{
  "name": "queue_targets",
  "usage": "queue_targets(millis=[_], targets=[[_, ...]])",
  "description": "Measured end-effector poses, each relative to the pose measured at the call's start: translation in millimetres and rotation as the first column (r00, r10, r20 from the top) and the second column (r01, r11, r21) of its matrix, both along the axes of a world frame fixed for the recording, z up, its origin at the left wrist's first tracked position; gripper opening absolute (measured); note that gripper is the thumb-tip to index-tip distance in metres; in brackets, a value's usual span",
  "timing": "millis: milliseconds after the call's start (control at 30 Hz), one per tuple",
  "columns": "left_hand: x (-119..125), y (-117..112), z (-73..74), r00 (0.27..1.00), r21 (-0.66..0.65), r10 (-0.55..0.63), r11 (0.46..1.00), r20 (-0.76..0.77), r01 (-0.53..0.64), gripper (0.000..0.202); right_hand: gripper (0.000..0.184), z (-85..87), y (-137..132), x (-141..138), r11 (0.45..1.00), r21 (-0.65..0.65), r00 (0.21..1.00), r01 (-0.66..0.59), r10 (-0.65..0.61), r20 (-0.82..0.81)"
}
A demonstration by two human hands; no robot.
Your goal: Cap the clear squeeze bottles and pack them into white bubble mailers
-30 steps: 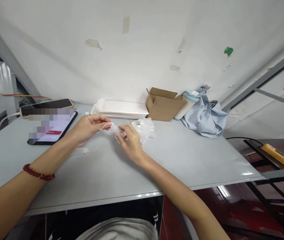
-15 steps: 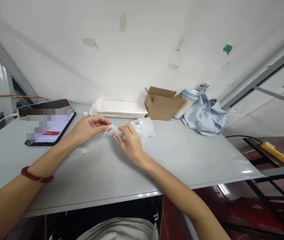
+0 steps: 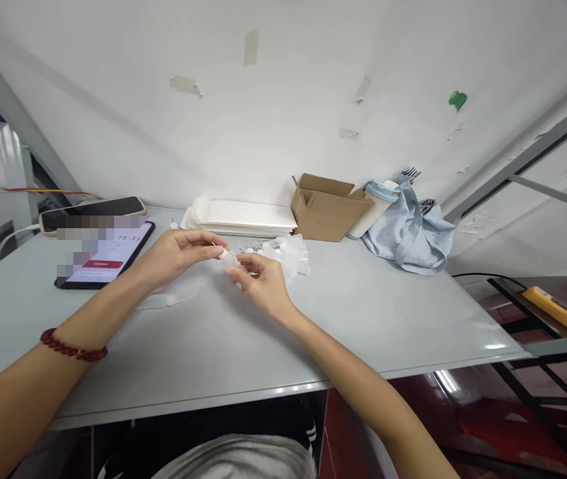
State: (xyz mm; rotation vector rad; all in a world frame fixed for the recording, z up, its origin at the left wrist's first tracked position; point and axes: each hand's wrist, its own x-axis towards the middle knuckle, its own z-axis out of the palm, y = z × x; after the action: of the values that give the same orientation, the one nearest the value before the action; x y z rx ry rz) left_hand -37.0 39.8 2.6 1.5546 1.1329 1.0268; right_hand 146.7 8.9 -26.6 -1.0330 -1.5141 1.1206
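Both hands meet over the middle of the grey table [image 3: 223,346]. My left hand [image 3: 176,254] pinches the white end [image 3: 223,253] of a small clear plastic piece [image 3: 233,261]. My right hand [image 3: 260,283] pinches the same piece from the other side. A pile of similar clear plastic pieces [image 3: 290,256] lies just behind my right hand. One white piece with a thin cord [image 3: 171,301] lies flat on the table under my left wrist. A red bead bracelet [image 3: 71,346] is on my left forearm.
A lit phone [image 3: 108,261] and a second dark phone [image 3: 91,211] lie at the left rear. A stack of white trays [image 3: 240,217], an open cardboard box [image 3: 326,207], a cup [image 3: 375,206] and a blue cloth bag [image 3: 410,233] line the wall. The table edge runs close to me.
The white cord loop seen between my hands earlier no longer shows. My fingers have closed in on the small piece. My arms have barely moved.
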Motion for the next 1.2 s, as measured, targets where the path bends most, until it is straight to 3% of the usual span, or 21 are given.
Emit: queue_targets(millis=[100, 233, 433, 567, 700, 800, 900, 967, 1100, 1200], targets=[[-2, 2, -3.2, 0.998, -0.047, -0.042, 0.998, -0.047, 0.039, 0.031, 0.013, -4.3, -1, 0, 0.989, 0.135, 0.993, 0.055, -0.069, 0.095], [-7, 2, -0.5, 0.977, -0.012, -0.079, 0.997, -0.199, 0.078, 0.028, 0.009, -5.2, -2, 0, 0.988, 0.145, 0.989, 0.051, -0.070, 0.130], [-2, -4, 4.4, 0.978, 0.051, -0.073, 0.995, -0.194, 0.084, 0.030, 0.012, -6.3, 0, 1, 0.973, 0.217, 0.975, 0.076, -0.118, 0.188], [5, -6, 3.2, 0.985, 0.040, -0.008, 0.999, -0.175, 0.015, 0.027, 0.017, -15.1, 2, 2, 0.909, 0.411, 0.923, 0.066, -0.212, 0.322], [5, -4, -0.3, 0.998, -0.047, 0.014, 0.999, -0.055, -0.016, 0.030, 0.021, -23.2, 6, 4, 0.825, 0.565, 0.881, -0.010, -0.261, 0.396], [4, -3, -0.9, 1.000, -0.157, -0.030, 0.987, -0.010, 0.028, 0.031, 0.021, -24.2, 8, 5, 0.790, 0.611, 0.851, -0.061, -0.279, 0.445], [3, -4, 2.1, 0.987, -0.249, -0.136, 0.962, -0.086, 0.111, 0.039, 0.021, -23.1, 10, 7, 0.764, 0.641, 0.830, -0.078, -0.306, 0.466], [3, -6, 4.9, 0.968, -0.177, -0.175, 0.974, -0.181, 0.143, 0.040, 0.021, -23.0, 11, 8, 0.751, 0.655, 0.822, -0.086, -0.318, 0.473], [6, -10, 8.4, 0.955, 0.104, -0.078, 0.988, -0.285, 0.112, 0.021, 0.020, -23.6, 14, 12, 0.749, 0.656, 0.843, -0.088, -0.294, 0.450], [7, -11, 8.6, 0.961, 0.148, -0.036, 0.986, -0.274, 0.079, 0.021, 0.021, -22.3, 15, 13, 0.776, 0.627, 0.859, -0.066, -0.275, 0.431]])
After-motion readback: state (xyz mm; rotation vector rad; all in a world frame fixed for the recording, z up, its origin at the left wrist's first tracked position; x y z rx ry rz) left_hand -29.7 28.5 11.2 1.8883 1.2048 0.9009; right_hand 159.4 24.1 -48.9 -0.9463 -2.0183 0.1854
